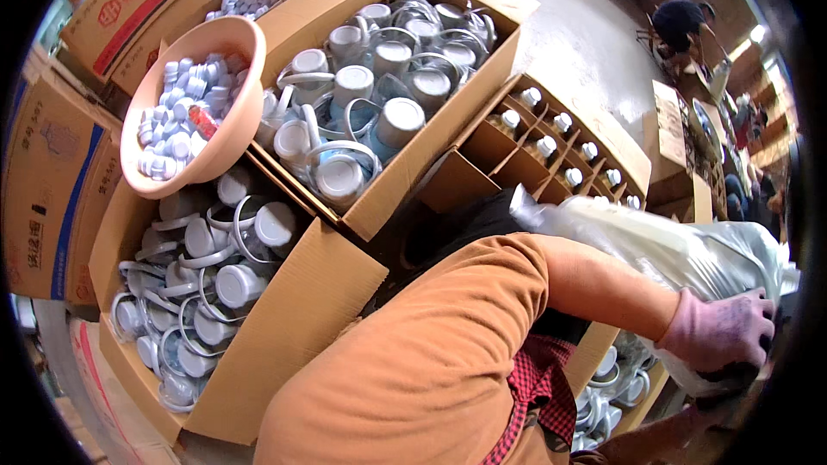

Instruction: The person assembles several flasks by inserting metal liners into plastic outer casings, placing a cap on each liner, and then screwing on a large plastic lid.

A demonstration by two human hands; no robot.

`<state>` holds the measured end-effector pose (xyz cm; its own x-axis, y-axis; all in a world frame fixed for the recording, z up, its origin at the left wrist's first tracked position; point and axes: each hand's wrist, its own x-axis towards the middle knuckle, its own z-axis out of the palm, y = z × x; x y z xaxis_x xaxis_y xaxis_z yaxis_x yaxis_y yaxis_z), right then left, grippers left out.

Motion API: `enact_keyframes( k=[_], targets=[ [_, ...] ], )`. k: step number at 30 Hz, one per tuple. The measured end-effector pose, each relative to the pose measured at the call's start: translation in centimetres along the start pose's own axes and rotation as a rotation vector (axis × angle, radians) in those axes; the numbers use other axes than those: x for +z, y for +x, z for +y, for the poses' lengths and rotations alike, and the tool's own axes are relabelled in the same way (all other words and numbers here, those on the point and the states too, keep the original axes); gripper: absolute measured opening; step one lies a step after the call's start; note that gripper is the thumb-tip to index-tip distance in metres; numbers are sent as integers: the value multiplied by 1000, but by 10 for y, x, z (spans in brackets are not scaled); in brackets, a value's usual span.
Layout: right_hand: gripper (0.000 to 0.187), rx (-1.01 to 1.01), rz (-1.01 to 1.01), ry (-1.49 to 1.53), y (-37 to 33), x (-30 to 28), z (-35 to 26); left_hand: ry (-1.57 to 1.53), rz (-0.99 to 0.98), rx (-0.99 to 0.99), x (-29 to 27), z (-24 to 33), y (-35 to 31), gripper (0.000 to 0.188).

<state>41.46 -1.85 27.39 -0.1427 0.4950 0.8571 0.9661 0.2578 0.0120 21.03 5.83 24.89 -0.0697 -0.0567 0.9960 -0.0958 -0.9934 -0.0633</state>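
Observation:
My left arm, in an orange sleeve, reaches across to the far right. My left hand (719,331), in a pink glove with dark fingertips, is closed at the edge of a clear plastic bag (663,245) that holds something whitish. What its fingers grip at the dark rim is hidden. Below it my right hand (711,413) shows only in part, in shadow, close under the bag; its fingers cannot be made out. Under the two hands, a carton holds white-lidded containers with loop handles (607,396).
Left of my arm stand open cartons of lidded, handled containers (392,60) (211,280). A peach basin (250,112) of small white caps rests on carton edges. Ahead, a divided carton (491,151) holds white-capped bottles (543,148). A person (680,26) bends over farther back.

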Motion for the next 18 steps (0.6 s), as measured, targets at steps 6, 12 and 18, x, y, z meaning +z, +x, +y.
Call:
enact_keyframes(
  k=[6, 12, 18],
  targets=[
    [24, 118, -84, 322, 36, 68, -36, 26, 170, 4, -51, -24, -24, 22],
    [20, 167, -163, 445, 42, 113, -67, 100, 34, 107, -133, -1, -41, 23],
    [17, 248, -204, 467, 22, 123, -69, 393, -384, -385, -294, -2, -110, 25]
  ],
)
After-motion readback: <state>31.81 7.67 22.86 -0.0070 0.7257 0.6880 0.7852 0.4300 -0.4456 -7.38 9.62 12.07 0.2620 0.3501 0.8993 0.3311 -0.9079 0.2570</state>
